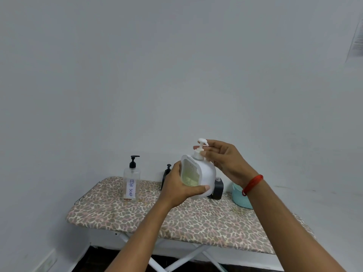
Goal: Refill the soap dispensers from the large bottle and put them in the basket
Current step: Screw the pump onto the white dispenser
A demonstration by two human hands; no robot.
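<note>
My left hand (pixel 179 185) grips a white soap dispenser (pixel 204 173) with a clear window showing pale yellow liquid, lifted above the table. My right hand (pixel 224 161) pinches its white pump head (pixel 202 143) at the top. A clear, nearly empty dispenser (pixel 132 182) with a black pump and a "DISH SOAP" label stands upright on the table to the left. A teal basket (pixel 240 197) sits at the right, partly hidden by my right wrist. A dark dispenser (pixel 218 188) stands behind the white one, mostly hidden.
The things stand on a narrow ironing board (pixel 176 218) with a leopard-print cover and white folding legs, set against a plain white wall. A black pump top (pixel 168 167) shows behind my left hand.
</note>
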